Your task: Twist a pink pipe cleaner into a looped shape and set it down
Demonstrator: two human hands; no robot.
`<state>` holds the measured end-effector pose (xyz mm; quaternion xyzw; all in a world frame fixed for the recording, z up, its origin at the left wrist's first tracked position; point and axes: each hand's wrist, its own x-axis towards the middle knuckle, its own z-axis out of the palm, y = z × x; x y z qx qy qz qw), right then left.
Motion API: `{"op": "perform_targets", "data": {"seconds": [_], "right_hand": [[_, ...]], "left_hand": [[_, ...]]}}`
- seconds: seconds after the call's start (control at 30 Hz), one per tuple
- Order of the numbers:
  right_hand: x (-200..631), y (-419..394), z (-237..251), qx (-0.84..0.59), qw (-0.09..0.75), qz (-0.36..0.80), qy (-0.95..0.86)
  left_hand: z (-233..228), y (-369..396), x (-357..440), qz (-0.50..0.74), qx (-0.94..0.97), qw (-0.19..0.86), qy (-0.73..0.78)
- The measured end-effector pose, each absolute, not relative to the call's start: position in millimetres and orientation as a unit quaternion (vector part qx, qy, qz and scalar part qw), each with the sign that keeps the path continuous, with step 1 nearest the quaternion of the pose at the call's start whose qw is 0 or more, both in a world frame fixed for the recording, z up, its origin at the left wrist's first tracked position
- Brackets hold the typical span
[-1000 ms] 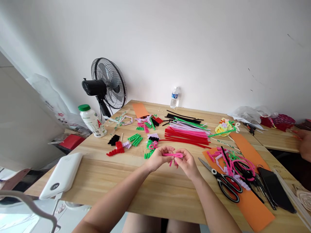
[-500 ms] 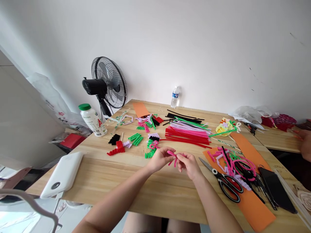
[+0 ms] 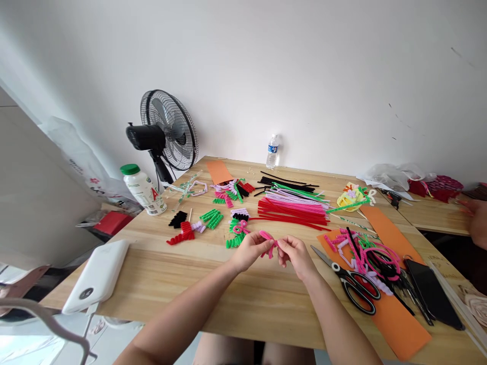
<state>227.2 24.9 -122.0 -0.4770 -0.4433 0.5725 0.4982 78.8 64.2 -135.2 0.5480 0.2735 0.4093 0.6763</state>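
Note:
Between my two hands, over the front middle of the table, is a bent pink pipe cleaner point(image 3: 267, 236). My left hand point(image 3: 250, 252) pinches its left side between thumb and fingers, and a loop sticks up above. On its right side my right hand point(image 3: 293, 255) pinches it with thumb and forefinger. Just beyond my left hand lies a pink looped bow shape point(image 3: 240, 227) beside green coiled pipe cleaners point(image 3: 233, 242). Behind both hands are straight red pipe cleaners point(image 3: 292, 214) and pink ones point(image 3: 300, 203) in a bundle.
Scissors point(image 3: 353, 284) lie right of my hands near orange paper point(image 3: 403, 327) and a black phone point(image 3: 433, 294). A white power bank point(image 3: 97, 276), a green-capped bottle point(image 3: 142, 190) and a fan point(image 3: 169, 129) stand left. A water bottle point(image 3: 272, 152) is at the wall; another person's hand point(image 3: 478, 223) shows at right.
The pink pipe cleaner has turned a little in my fingers, and its lower ends now sit closer together. My hands stay nearly in place; the view has shifted slightly.

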Motion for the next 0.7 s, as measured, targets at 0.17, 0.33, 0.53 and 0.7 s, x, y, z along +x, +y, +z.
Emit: {"op": "perform_targets", "data": {"seconds": [0.17,0.33,0.53,0.7], "right_hand": [[222.8,23.8,-127.6,-0.457,0.501,0.582,-0.449],[216.1,22.6,-135.8,-0.438,0.561,0.513,-0.481],[211.7,21.0,-135.6,-0.403,0.582,0.565,-0.423],[202.4,19.6,-137.5,-0.366,0.624,0.590,-0.359]], "left_hand": [[-134.5,63.8,77.7,0.401,0.560,0.666,0.287],[-131.1,63.1,78.2,0.416,0.486,0.731,0.238],[-128.5,59.6,78.6,0.404,0.439,0.777,0.201],[-128.8,55.1,83.3,0.436,0.398,0.780,0.205]]}}
